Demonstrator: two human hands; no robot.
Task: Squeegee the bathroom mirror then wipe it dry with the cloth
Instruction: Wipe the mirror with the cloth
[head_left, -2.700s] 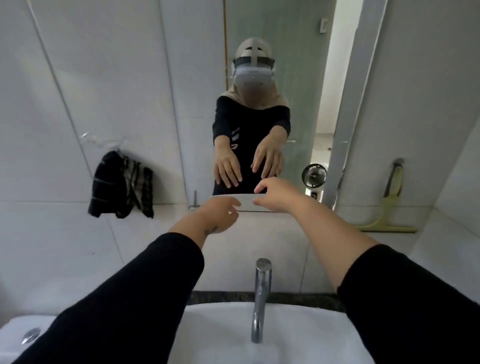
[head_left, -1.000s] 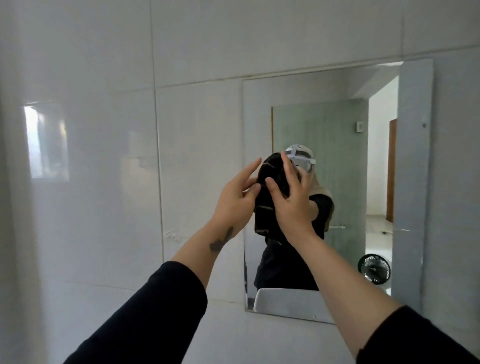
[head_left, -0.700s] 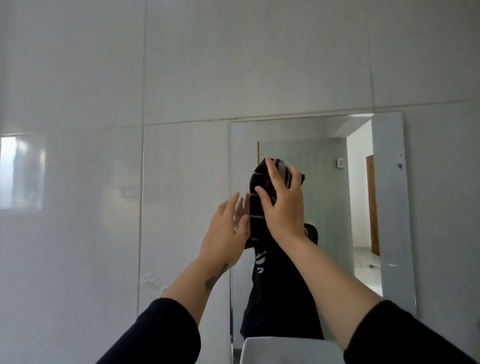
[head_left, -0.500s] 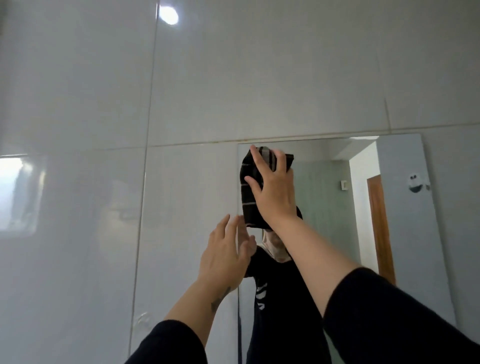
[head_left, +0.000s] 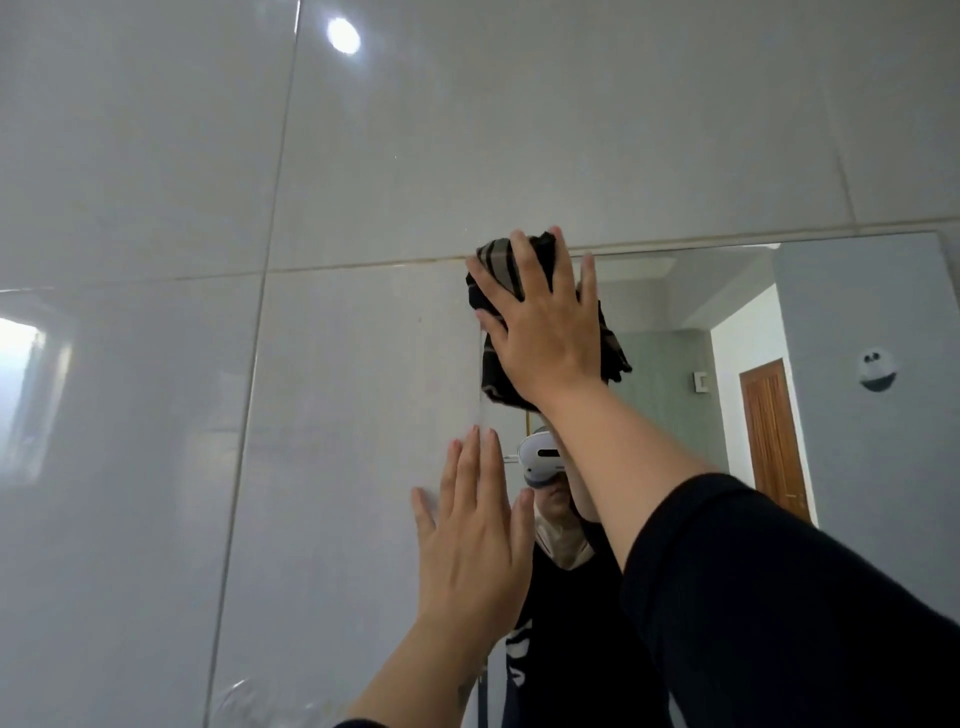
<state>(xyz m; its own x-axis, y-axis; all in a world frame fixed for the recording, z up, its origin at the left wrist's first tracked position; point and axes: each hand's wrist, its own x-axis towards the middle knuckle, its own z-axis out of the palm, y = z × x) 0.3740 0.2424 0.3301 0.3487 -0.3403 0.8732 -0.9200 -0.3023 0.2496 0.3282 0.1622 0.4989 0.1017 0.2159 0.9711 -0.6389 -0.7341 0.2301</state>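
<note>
We have the cloth (head_left: 524, 291) bunched against the top left corner of the mirror (head_left: 727, 415), pinned there by our right hand (head_left: 540, 332). That hand lies flat and spread over the wad, fingers splayed, palm pressing rather than gripping; nothing is pinched between fingers and thumb. Dark striped folds spill out above the fingertips, to the left of the palm and below the wrist, and the upper fold overlaps the mirror's top edge onto the wall (head_left: 363, 156).

Our left hand (head_left: 467, 535) is open and empty, fingers together and pointing up, laid against the wall just left of the mirror's left edge. We judge it to be a brace, though true contact is hard to confirm from this angle.

The cloth looks soft, light and limp, so it should take whatever shape the palm gives it. A flat palm over a thick pad suits it, since that spreads the pressure and keeps loose tails from trailing. The hanging end below the wrist could drag or slip out, so gathering it under the palm would help. The glass is hard, smooth and likely slick where damp, and it is fragile, so firm, even pressure seems wiser than a hard shove at the unframed edge.

No squeegee is in view, so we judge the drying step is in hand.
</note>
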